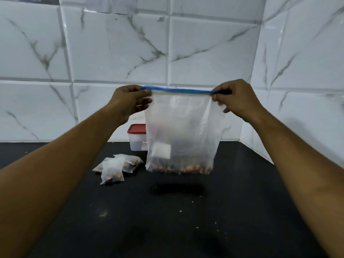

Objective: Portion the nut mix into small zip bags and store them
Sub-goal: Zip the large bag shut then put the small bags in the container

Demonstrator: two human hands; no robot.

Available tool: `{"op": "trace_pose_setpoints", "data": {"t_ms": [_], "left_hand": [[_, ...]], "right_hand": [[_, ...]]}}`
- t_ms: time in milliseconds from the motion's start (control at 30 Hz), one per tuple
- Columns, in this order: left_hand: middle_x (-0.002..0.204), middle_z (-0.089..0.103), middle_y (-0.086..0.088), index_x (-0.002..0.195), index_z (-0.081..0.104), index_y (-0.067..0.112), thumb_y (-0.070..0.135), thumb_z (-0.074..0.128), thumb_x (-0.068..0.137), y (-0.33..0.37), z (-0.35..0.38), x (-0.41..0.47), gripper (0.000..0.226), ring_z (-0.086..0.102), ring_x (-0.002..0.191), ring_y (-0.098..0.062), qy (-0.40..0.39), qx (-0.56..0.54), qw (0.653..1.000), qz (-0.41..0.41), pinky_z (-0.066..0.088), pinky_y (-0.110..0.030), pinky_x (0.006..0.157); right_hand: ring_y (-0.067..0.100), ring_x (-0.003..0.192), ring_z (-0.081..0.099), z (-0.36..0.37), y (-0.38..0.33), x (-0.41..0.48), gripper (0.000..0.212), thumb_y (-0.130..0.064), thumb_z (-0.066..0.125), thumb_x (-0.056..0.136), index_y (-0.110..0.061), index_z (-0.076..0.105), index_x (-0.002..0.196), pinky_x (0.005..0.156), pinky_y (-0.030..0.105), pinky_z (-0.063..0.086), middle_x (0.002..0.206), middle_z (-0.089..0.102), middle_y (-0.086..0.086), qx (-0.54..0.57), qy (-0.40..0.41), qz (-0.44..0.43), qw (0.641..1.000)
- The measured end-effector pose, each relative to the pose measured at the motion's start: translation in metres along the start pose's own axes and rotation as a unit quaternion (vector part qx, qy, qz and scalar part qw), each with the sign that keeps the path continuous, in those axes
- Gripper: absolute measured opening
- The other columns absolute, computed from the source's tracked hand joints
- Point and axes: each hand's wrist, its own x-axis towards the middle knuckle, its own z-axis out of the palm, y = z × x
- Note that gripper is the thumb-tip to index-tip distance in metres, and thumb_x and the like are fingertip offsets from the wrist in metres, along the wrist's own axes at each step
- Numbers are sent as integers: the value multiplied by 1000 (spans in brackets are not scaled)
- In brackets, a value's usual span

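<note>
I hold a large clear zip bag [181, 131] with a blue zip strip up in the air above the black counter [167, 211]. A thin layer of nut mix [186, 168] lies in its bottom. My left hand [128, 101] pinches the left end of the zip strip. My right hand [236, 98] pinches the right end. The strip is stretched straight between them. On the counter to the left lie three small filled zip bags [116, 168], partly overlapping.
A clear plastic container with a red lid [135, 136] stands against the marble-tiled wall [111, 53], partly hidden behind the large bag. Crumbs are scattered on the counter. A tiled side wall closes the right side.
</note>
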Motion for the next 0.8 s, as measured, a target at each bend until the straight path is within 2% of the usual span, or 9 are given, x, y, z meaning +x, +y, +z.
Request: {"op": "trace_pose_setpoints", "data": {"t_ms": [67,167,333,400,467,533,633,733,800], "left_hand": [[90,76,-6,94,68,10,6,71,94,1,1,-3,5,76,90,-24,-15,-39,999,30,62,-29,76],[96,76,-8,98,69,11,2,67,95,-8,-4,-21,9,76,98,-27,-44,-15,997,63,61,-32,81],[99,77,-16,100,74,5,15,78,82,-41,-17,-76,20,75,97,-25,-75,97,991,59,63,-33,85],[95,77,-17,100,73,2,14,77,86,-46,-20,-97,19,75,86,-17,-79,128,987,63,62,-26,75],[87,75,-14,97,73,0,13,76,87,-48,-21,-116,16,70,72,-8,-74,154,983,71,56,-17,61],[93,76,-14,97,71,-2,16,77,84,-51,-28,-131,23,70,78,-10,-87,149,983,67,56,-17,67],[103,76,-14,93,68,-4,13,79,82,-55,-39,-154,24,70,93,-19,-155,133,978,42,57,-23,83],[111,75,-15,86,63,-2,9,81,81,-66,-45,-176,21,69,92,-14,-199,137,970,16,55,-19,79],[105,72,-21,83,66,4,9,79,82,-73,-46,-189,14,68,92,-15,-225,131,966,-6,55,-17,79]], "right_hand": [[17,79,72,-5,-1,-3,18,-5,73,90,-14,81,103,67,34,65,88,76,6,50,25,-11,998],[22,84,76,-14,4,-15,18,-2,74,89,-16,81,99,79,37,65,89,77,8,94,12,-6,995],[16,91,76,-24,18,-57,15,-3,73,93,-12,80,102,94,41,61,94,80,9,96,-111,36,989],[16,96,76,-32,17,-74,15,-7,72,95,-12,79,106,94,39,59,96,80,6,91,-143,41,985],[17,96,77,-42,14,-90,13,-10,76,92,-13,80,104,91,34,57,94,80,6,83,-152,37,984],[17,92,76,-51,9,-106,11,-10,80,87,-12,81,98,85,25,57,90,80,8,84,-170,41,981],[10,81,72,-59,7,-129,4,-12,82,85,-12,82,88,74,12,52,85,79,8,71,-240,48,967],[7,76,66,-56,12,-152,3,-14,81,86,-13,83,84,72,12,50,80,76,6,44,-313,77,945],[8,77,65,-51,19,-169,4,-14,80,86,-12,83,86,74,16,51,81,76,6,41,-345,102,932]]}}
